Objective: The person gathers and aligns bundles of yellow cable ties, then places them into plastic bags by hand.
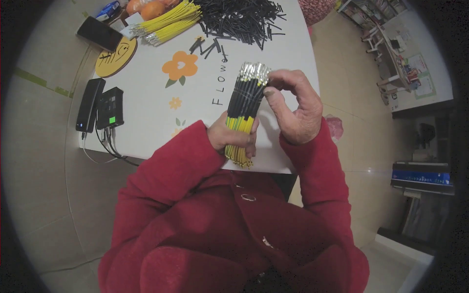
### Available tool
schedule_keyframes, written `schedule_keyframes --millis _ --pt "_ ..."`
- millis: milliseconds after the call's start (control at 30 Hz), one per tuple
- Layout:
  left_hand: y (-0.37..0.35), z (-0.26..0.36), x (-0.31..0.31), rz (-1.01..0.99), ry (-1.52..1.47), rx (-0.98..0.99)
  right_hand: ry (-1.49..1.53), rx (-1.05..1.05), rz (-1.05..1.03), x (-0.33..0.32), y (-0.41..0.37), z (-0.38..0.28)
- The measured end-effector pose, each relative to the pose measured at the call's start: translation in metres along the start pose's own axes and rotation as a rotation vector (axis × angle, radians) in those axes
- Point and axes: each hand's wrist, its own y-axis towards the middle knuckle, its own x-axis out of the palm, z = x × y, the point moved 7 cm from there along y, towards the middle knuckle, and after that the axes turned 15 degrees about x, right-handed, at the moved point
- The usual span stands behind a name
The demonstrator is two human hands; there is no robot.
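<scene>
My left hand (227, 135) is wrapped round the lower part of a bundle of yellow wires (240, 125). The bundle stands nearly upright, its silvery metal terminals (255, 71) at the top and black sleeves (244, 97) covering the wires below them. At the bundle's upper right edge, my right hand (299, 108) has its thumb and forefinger curled against the sleeved wires, just under the terminals. Whether those fingertips grip one single wire is too small to tell. More yellow wires (171, 22) lie at the back of the table, beside a heap of loose black sleeves (239, 19).
The white table (146, 112) carries a phone (99, 33), a round yellow piece (116, 57), orange fruit (152, 9) and two black devices with cables (110, 108) on the left. A few stray sleeves (211, 48) lie near the heap. Shelves (422, 174) stand off to the right.
</scene>
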Motion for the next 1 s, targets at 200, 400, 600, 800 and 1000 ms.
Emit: schedule_keyframes --millis 200,400,600,800,1000 --pt "0.003 0.000 -0.002 0.047 -0.179 0.063 0.002 0.000 0.041 0.003 -0.009 -0.003" --pt "0.007 0.008 0.000 0.035 0.008 0.116 -0.018 0.023 0.048 0.021 -0.024 -0.014" --pt "0.004 0.005 0.000 0.201 -0.091 0.133 -0.001 0.270 -0.034 0.025 -0.024 -0.002" --pt "-0.001 0.003 0.002 0.099 -0.171 0.034 -0.006 0.346 -0.054 0.025 -0.023 0.001" --pt "0.002 0.005 -0.004 0.171 0.066 0.120 -0.151 0.055 0.085 0.025 -0.028 -0.014"
